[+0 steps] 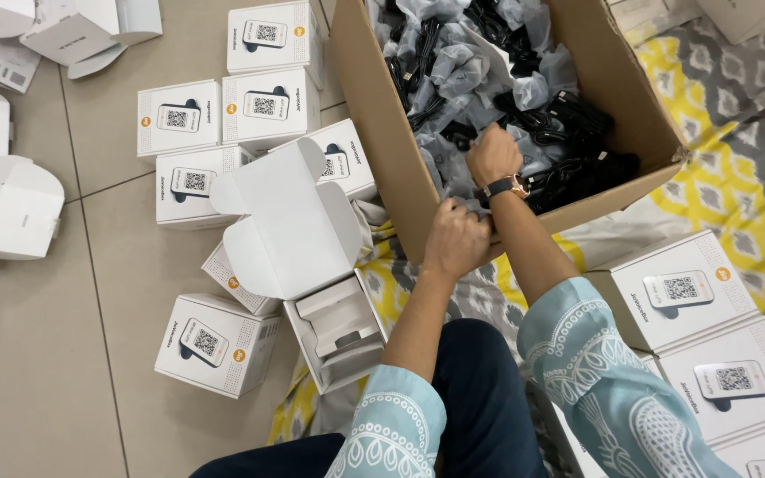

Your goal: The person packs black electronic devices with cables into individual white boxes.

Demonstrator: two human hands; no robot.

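Note:
A large cardboard box stands open in front of me, filled with black cables in clear plastic bags. My right hand, a watch on its wrist, is down among the bags near the box's front wall, fingers curled around a bagged cable. My left hand is closed over the box's front rim, just below the right one. To the left of my knee, a small white carton lies open with its flaps up, showing a white insert inside.
Several shut white cartons with printed device pictures lie on the tiled floor at left and behind the open carton. More are stacked at lower right. Empty opened cartons lie at far left. A yellow-and-grey patterned cloth covers the floor under me.

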